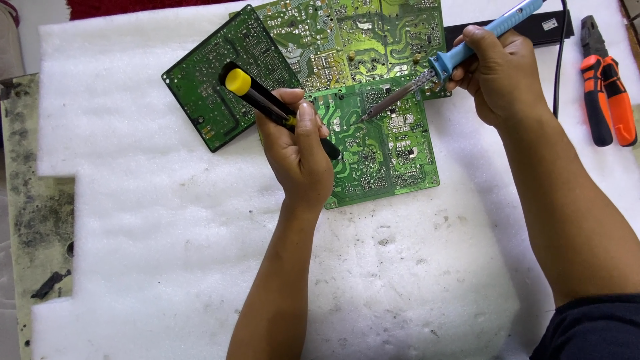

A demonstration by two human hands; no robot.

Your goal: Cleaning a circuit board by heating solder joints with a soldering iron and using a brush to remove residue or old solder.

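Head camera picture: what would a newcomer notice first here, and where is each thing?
First, the green circuit boards overlapping at top centre on a white foam sheet. The right hand holds a blue-handled soldering iron with its tip at the front board, while the left hand grips a black tool with a yellow end over the boards. Orange-handled pliers lie at the far right.

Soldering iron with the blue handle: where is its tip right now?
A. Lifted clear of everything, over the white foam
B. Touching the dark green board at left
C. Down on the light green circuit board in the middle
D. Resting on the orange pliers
C: the right hand holds the soldering iron, its tip on the light green circuit board.
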